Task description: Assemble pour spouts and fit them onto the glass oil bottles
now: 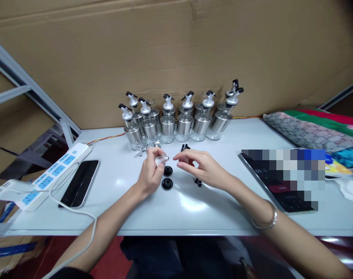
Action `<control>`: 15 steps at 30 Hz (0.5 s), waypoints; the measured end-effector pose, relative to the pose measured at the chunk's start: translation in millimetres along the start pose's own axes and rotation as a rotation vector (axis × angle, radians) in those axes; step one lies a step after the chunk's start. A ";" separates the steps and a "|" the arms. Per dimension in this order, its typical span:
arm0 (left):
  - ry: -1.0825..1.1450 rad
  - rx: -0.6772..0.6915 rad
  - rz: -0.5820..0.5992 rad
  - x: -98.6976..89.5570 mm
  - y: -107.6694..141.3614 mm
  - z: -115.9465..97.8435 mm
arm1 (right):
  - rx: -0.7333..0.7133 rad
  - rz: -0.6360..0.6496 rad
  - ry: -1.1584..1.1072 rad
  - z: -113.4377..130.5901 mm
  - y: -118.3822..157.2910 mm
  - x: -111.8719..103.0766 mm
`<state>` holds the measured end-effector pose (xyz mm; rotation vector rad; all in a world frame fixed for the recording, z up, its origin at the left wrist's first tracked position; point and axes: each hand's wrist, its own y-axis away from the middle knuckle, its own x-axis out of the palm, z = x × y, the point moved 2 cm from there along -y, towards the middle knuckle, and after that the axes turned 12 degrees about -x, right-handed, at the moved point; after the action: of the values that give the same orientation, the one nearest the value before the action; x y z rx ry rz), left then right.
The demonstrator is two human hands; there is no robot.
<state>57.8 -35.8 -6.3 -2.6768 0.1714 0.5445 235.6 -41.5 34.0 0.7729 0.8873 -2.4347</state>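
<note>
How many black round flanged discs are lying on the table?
2: one black disc lies beside the left hand, and a second black disc just below it in the picture. More may be hidden behind that hand.

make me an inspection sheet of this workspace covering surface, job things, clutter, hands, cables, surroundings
Surface: pale table, glare spots
Job's things: bottles standing along the back, many topped with spouts; black discs and small black parts nearer the hands
Clutter: phone left; tablet right, partly pixelated
Hands: left hand holds a silver part; right hand open beside it
Cables: white cable near the power strip; red-yellow wire at the back
Surroundings: cardboard behind, metal frame left
</note>
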 end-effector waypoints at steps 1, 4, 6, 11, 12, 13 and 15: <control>-0.034 0.060 0.000 3.2 3.4 -3.7 | -0.031 -0.024 -0.015 -0.5 2.8 -1.0; -0.081 0.212 0.034 14.1 11.4 -12.9 | -0.114 -0.060 -0.051 -4.0 8.6 -2.2; -0.068 0.278 0.076 18.7 13.9 -16.5 | -0.140 -0.044 -0.068 -7.3 11.1 -2.6; -0.113 0.317 0.190 19.0 12.7 -17.7 | -0.206 -0.037 0.011 -11.0 17.6 -0.5; -0.132 0.336 0.204 18.5 12.5 -17.9 | -0.252 -0.044 0.053 -9.9 19.0 0.6; -0.151 0.358 0.214 18.2 12.3 -18.5 | -0.298 -0.052 0.104 -8.6 20.3 1.8; -0.191 0.393 0.235 18.1 12.3 -20.2 | -0.356 -0.072 0.217 -6.7 22.3 3.2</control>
<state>79.0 -56.0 -0.8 -2.2234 0.4889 0.7483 248.0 -53.2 17.8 0.8906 1.4064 -2.1863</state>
